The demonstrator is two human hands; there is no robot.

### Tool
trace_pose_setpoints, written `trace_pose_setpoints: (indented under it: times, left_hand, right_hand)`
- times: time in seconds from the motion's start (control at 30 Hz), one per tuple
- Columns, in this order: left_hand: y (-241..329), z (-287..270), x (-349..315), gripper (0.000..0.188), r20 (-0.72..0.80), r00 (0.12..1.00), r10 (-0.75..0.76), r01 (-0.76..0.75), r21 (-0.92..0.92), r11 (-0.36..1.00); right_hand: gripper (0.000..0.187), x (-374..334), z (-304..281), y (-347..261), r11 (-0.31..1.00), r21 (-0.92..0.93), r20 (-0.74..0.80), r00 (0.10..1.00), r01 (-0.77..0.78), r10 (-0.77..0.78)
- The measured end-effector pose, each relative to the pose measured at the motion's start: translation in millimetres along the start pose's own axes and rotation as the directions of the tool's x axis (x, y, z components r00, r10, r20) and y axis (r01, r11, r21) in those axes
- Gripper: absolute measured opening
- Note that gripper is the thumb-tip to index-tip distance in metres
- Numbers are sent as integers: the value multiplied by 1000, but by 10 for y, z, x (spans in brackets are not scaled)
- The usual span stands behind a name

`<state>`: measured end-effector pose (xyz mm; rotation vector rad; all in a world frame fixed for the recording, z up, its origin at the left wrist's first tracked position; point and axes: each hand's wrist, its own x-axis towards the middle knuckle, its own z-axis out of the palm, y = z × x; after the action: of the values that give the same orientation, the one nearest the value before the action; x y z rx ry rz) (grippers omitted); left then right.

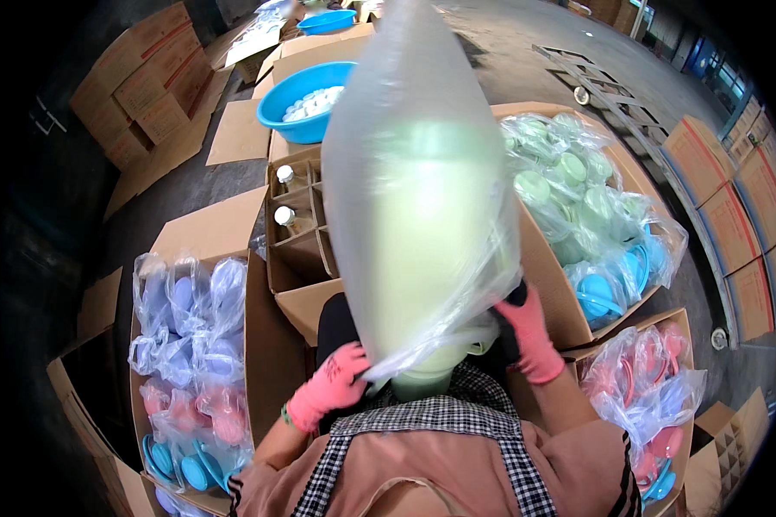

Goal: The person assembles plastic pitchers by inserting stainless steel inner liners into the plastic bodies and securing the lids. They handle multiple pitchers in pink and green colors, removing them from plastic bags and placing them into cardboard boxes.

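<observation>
A large clear plastic bag (418, 86) stands up in front of me, with a pale green bottle (427, 224) inside it. The bottle's darker green lower end (422, 383) sticks out of the bag near my apron. Pinched in my left hand (329, 385), in a pink glove, is the bag's edge, left of the bottle. My right hand (530, 336), in a pink glove with a dark palm, closes on the bag's side at the right. Its fingertips are partly hidden by the plastic.
A divided carton (306, 289) with small white-capped bottles stands ahead, beneath a blue basin (297, 133) of white pieces. A carton of bagged purple, pink and blue items (194, 345) is at left. Bagged green and blue items (569, 172) and bagged pink items (642, 370) fill cartons at right.
</observation>
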<state>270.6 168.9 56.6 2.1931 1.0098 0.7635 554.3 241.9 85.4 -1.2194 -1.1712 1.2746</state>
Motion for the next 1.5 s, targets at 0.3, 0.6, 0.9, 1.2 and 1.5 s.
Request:
trace_pose_setpoints:
  times: [0.3, 0.6, 0.9, 1.2, 1.5]
  left_hand:
    - [-240, 440, -660, 89, -216, 861, -461, 339, -432, 836]
    - [-178, 324, -432, 46, -36, 863, -503, 451, -393, 802]
    - [-97, -288, 374, 49, 196, 887, -419, 459, -480, 747]
    - [-1112, 116, 212, 47, -229, 973, -4, -8, -54, 999]
    - [321, 879, 1069, 44, 259, 965, -45, 240, -797, 554]
  right_hand:
    - [31, 69, 392, 760, 999, -37, -66, 998, -6, 4]
    - [29, -235, 122, 567, 960, 272, -135, 986, -61, 101]
    - [23, -962, -173, 483, 811, 575, -378, 846, -104, 376]
    - [47, -1137, -99, 376, 862, -483, -232, 927, 153, -295]
    - [23, -666, 74, 335, 32, 995, 83, 964, -94, 254]
